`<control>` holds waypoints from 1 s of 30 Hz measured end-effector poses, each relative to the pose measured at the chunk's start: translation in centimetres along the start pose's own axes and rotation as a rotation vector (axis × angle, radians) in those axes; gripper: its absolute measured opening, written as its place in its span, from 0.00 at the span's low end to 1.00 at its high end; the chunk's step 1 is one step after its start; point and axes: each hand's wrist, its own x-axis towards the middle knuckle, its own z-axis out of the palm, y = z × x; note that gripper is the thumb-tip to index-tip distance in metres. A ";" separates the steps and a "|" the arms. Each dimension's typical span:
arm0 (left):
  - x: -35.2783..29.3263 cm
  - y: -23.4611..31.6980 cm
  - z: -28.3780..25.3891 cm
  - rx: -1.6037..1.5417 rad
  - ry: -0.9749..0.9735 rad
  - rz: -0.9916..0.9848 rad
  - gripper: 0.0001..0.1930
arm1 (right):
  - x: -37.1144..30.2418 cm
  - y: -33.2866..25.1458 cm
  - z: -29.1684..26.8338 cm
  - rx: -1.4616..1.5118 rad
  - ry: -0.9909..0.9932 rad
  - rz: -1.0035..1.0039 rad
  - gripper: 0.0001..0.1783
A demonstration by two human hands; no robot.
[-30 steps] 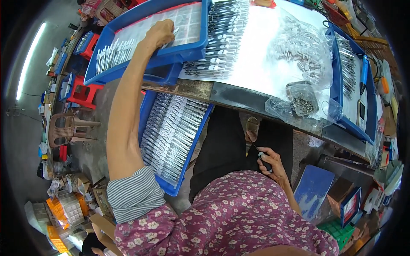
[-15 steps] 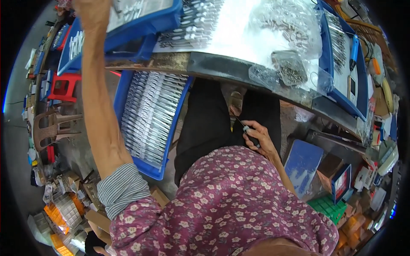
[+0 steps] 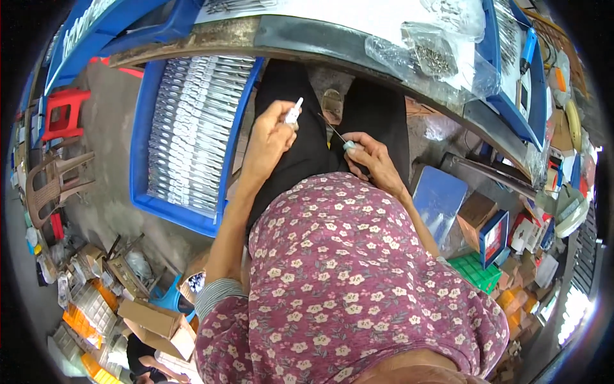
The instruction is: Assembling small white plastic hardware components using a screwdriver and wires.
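Observation:
Over my left thigh, my left hand (image 3: 271, 138) is closed around a small white piece with a narrow tip (image 3: 293, 114). Most of that piece is hidden in my fingers. To its right, my right hand (image 3: 373, 157) grips the pale-collared handle of a screwdriver (image 3: 349, 146). The tool's thin dark shaft slants up and left, toward the gap between my knees. Below the table and left of my legs, a blue tray (image 3: 135, 174) holds rows of slim silver metal tools (image 3: 198, 137) with white middle parts.
The worn table edge (image 3: 307, 38) crosses above my lap. On it lie a clear bag of small metal parts (image 3: 435, 54) and, farther right, a blue tray (image 3: 526, 131) beside a blue pen-like tool (image 3: 528, 50). A red stool (image 3: 66, 114) and brown chair (image 3: 48, 185) stand left.
My left hand has come down from the tray on the table to my lap, now with the white piece in it. My right hand still holds the screwdriver. The view has shifted.

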 end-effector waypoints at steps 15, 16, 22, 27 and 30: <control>1.6 -6.2 1.3 0.460 0.161 0.030 0.11 | -0.7 -2.5 2.2 -0.620 -0.009 -0.115 0.21; 1.6 -6.3 1.4 0.461 0.162 0.024 0.11 | -0.4 -2.1 2.0 -0.618 -0.012 -0.111 0.21; 1.5 -6.6 1.4 0.521 0.194 -0.005 0.13 | -0.1 -1.7 2.1 -0.698 -0.039 -0.158 0.20; 1.8 -6.9 1.2 0.513 0.213 -0.007 0.13 | -0.1 -1.8 2.1 -0.711 -0.031 -0.179 0.20; 1.9 -6.8 1.4 0.506 0.218 -0.016 0.12 | -0.1 -2.0 2.1 -0.721 -0.022 -0.145 0.20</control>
